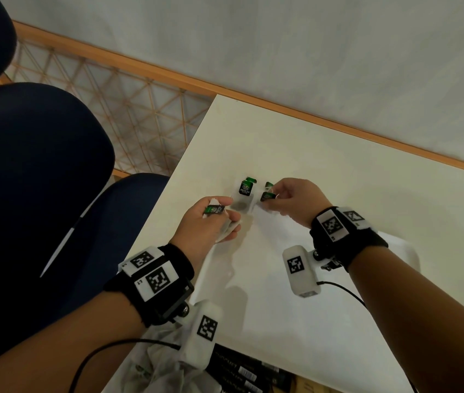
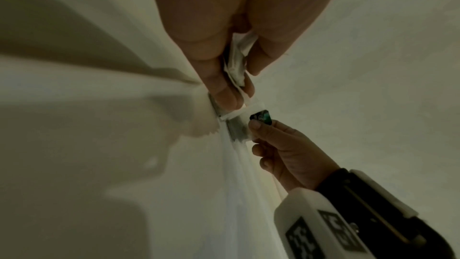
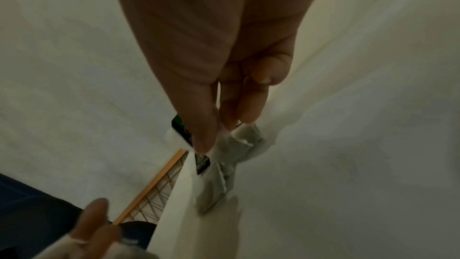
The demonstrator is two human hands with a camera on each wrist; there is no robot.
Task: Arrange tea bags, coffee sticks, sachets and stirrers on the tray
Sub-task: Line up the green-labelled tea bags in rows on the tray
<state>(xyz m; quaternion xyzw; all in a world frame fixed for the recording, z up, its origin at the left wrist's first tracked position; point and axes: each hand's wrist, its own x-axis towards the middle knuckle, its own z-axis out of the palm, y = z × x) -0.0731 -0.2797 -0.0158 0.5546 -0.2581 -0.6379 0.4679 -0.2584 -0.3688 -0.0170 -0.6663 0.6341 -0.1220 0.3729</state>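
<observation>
Several white tea bags with green-and-black tags lie bunched at the far end of the white tray. One labelled green tea bag sits between my hands. My left hand grips a small bundle of tea bags, with one green tag lying over its fingers. My right hand pinches another tea bag by its green tag, which the left wrist view shows at its thumb tip. In the right wrist view my right fingertips close on that tag above crumpled tea bags.
The tray lies on a cream table against a grey wall. Black boxes and a crumpled clear bag sit at the near edge. Dark blue chairs stand to the left over a patterned floor.
</observation>
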